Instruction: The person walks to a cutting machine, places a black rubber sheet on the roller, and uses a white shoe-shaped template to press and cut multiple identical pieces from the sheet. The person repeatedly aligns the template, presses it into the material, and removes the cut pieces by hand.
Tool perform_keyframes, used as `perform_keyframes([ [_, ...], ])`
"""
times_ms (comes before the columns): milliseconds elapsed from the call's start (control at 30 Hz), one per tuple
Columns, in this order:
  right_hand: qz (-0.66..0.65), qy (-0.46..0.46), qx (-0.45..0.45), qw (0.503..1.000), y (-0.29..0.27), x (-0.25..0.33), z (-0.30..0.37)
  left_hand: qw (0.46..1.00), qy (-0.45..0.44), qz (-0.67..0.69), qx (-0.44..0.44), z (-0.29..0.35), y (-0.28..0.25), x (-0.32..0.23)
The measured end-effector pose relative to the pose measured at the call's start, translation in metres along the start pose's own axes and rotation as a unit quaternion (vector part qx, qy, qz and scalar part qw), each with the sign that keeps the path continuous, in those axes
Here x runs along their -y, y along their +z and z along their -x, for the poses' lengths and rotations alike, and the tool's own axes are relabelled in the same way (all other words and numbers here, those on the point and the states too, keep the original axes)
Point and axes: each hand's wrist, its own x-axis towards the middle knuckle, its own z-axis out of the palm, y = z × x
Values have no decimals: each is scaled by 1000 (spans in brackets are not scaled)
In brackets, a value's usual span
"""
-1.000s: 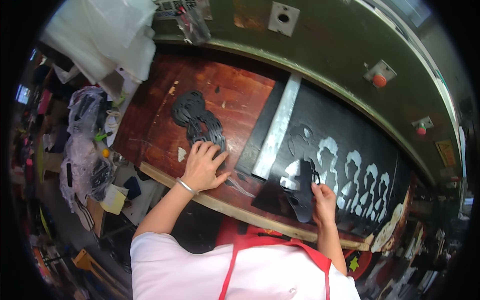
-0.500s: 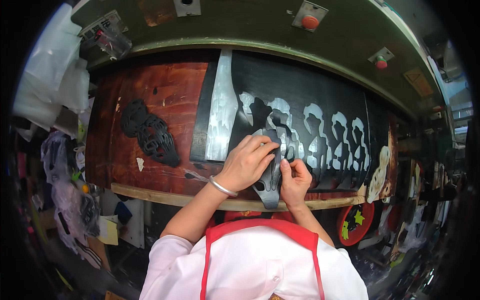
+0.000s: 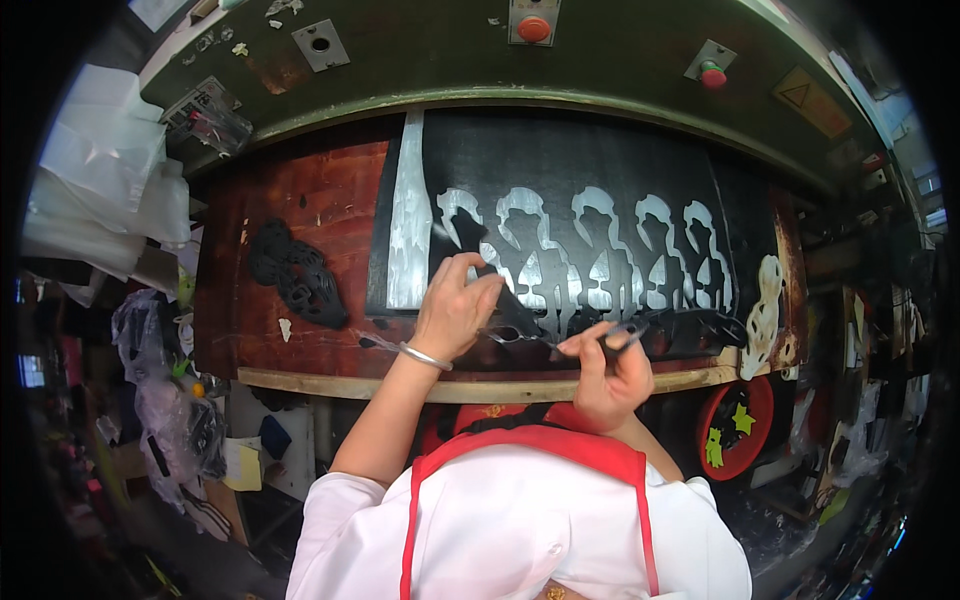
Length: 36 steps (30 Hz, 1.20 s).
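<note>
A black sheet [image 3: 640, 150] lies across the bench, with a row of cut-outs through which a silvery surface shows. Over its front left part, my left hand [image 3: 452, 312], with a bangle at the wrist, pinches a thin black cut piece [image 3: 515, 318]. My right hand [image 3: 612, 380] is closed near the bench's front edge, fingers gripping a second dark piece [image 3: 690, 328] that stretches off to the right, blurred by motion. On the reddish board to the left rests a pile of black openwork pieces [image 3: 312, 288].
A green machine panel [image 3: 430, 60] with red buttons [image 3: 533, 30] runs behind the bench. A pale openwork shape [image 3: 763, 315] lies at the bench's right end. Below it is a red bowl [image 3: 762, 420] with yellow-green pieces. Clear plastic sheets [image 3: 95, 180] hang at left.
The black piece held upright between both hands has been drawn apart. My right hand has moved lower with a dark piece now trailing right; my left keeps hold of a piece. The view has shifted.
</note>
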Motion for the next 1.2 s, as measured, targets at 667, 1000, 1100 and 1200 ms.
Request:
perform_keyframes([
  [667,-46,191,267,943,32,-20,-23,839,-295,429,-157,31,-27,-31],
  [1000,186,-55,275,942,55,-33,-16,688,-360,625,-83,26,-6,-34],
  [1100,156,-75,277,945,49,-42,-17,748,-341,565,-73,28,-6,-37],
  [1200,118,-83,253,957,47,-54,-13,754,-352,542,-116,29,3,-46],
])
